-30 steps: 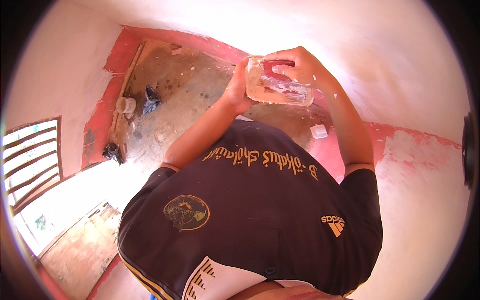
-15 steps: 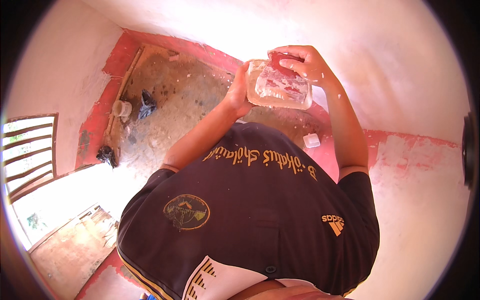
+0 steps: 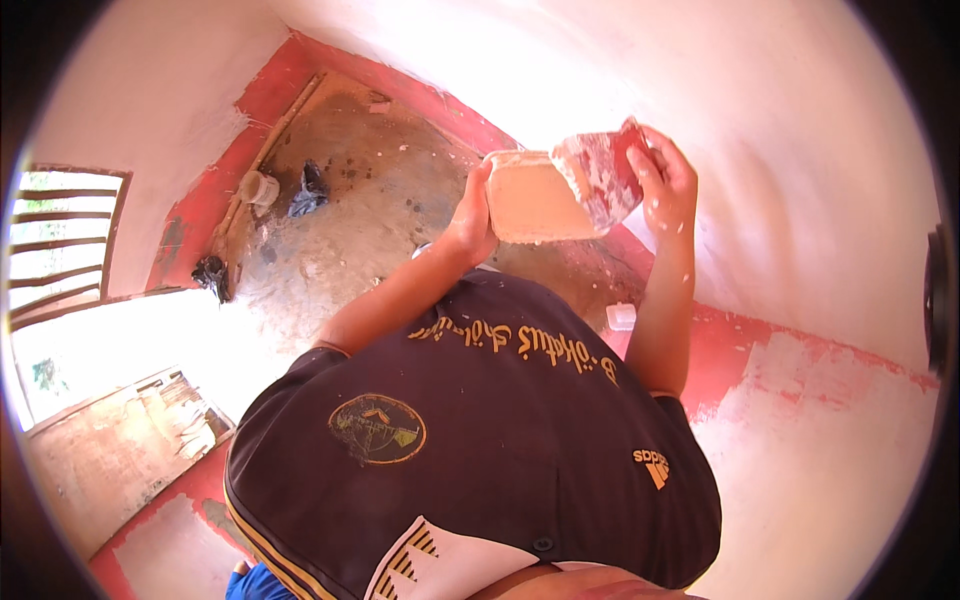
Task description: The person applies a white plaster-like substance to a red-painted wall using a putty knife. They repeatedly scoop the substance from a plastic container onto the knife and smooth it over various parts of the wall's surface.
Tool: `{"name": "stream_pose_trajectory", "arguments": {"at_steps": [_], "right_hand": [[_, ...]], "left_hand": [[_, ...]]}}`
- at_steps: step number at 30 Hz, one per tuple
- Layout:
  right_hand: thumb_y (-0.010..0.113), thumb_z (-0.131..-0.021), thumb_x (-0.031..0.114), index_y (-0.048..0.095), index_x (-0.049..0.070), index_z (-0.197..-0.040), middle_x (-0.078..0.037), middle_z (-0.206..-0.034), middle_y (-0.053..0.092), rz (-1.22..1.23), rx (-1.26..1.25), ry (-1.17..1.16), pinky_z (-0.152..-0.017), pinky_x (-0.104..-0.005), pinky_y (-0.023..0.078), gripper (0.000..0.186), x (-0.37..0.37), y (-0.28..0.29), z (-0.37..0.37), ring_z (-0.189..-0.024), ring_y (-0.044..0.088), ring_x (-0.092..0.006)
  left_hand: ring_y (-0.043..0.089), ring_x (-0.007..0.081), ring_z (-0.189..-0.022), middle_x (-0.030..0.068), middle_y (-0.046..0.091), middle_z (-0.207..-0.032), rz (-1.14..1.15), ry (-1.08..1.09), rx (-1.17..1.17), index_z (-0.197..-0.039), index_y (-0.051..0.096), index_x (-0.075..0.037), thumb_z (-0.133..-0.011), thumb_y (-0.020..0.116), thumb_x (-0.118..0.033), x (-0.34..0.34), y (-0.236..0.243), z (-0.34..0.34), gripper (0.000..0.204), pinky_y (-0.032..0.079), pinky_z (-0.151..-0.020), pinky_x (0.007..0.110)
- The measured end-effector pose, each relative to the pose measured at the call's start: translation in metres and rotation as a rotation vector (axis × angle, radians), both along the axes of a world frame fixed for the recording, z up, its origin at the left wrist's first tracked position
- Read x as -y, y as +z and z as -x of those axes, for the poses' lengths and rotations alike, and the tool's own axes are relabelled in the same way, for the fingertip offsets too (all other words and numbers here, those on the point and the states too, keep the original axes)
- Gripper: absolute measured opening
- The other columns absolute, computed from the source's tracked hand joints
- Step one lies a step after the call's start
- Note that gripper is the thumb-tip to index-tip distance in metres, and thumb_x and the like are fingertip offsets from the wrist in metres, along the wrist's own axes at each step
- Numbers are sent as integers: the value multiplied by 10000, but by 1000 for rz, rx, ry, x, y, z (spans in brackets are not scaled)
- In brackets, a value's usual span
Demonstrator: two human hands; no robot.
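My left hand (image 3: pixel 472 222) grips the left side of a shallow rectangular tub (image 3: pixel 520 155), holding it up in front of my chest. The inside of the tub looks pale tan. Pinched in my right hand (image 3: pixel 668 182) is a flat red scraper (image 3: pixel 606 178), blotched with whitish paste. Its pale, smeared edge sits over the tub's right end, and I cannot tell whether the two touch. My right thumb lies on the scraper's face, while its other fingers are partly hidden behind it.
On the stained floor stand a whitish bucket (image 3: pixel 260 190), a dark plastic bag (image 3: pixel 310 192) and a small white container (image 3: pixel 621 317). Another black bag (image 3: pixel 212 278) lies near the bright doorway. White walls (image 3: pixel 780 150) with a red lower band rise ahead and right. A wooden board (image 3: pixel 130 455) is at lower left.
The scraper has shifted from lying across the tub to its right end and is now tilted, uncovering the tan inside. My right hand has moved right and down. The whole view has turned slightly.
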State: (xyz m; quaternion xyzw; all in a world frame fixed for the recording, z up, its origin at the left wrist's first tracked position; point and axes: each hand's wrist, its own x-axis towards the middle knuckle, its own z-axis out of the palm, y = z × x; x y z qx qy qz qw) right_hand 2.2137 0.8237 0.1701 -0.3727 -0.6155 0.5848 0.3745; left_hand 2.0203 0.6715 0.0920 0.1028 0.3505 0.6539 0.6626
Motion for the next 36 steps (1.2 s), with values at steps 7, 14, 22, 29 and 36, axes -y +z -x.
{"name": "stream_pose_trajectory", "arguments": {"at_steps": [7, 14, 22, 29, 36], "right_hand": [[618, -998, 67, 530, 8, -1290, -88, -1041, 714, 285, -222, -96, -811, -282, 537, 311, 46, -19, 100, -906, 670, -120], [635, -999, 118, 488, 60, -1227, -77, -1052, 678, 333, -238, -145, -811, -332, 567, 277, 66, -39, 288, -928, 666, -150], [600, -984, 51, 463, 60, -1217, -113, -1133, 644, 541, -597, -66, -873, -399, 575, 271, 105, -31, 575, -1044, 665, -205], [595, -952, 5, 483, 17, -1284, -117, -1170, 655, 555, -643, -41, -932, -415, 567, 351, 112, -39, 761, -1089, 668, -231], [597, -948, 4, 518, 31, -1331, -106, -1223, 652, 695, -850, -126, -966, -409, 552, 392, 65, -37, 840, -1125, 661, -227]], "left_hand": [[501, 291, -1356, 83, 518, -1467, 44, 142, 65, -1502, 418, -145, -1023, 277, -609, 20, -6, 95, 682, 432, -1104, 497], [497, 302, -1363, 105, 513, -1484, 61, 213, 178, -1517, 400, -114, -1021, 288, -596, 49, -6, 287, 701, 404, -1122, 490], [514, 288, -1336, 78, 523, -1462, 76, 257, 122, -1492, 428, -166, -1010, 303, -608, 91, -27, 587, 667, 465, -1050, 498], [493, 267, -1351, 57, 525, -1453, 46, 119, 17, -1482, 432, -174, -1023, 322, -575, 40, -23, 798, 620, 411, -1112, 451], [514, 268, -1327, 52, 538, -1432, 87, 99, 49, -1449, 457, -143, -1024, 320, -564, -24, -7, 871, 615, 432, -1090, 458]]}}
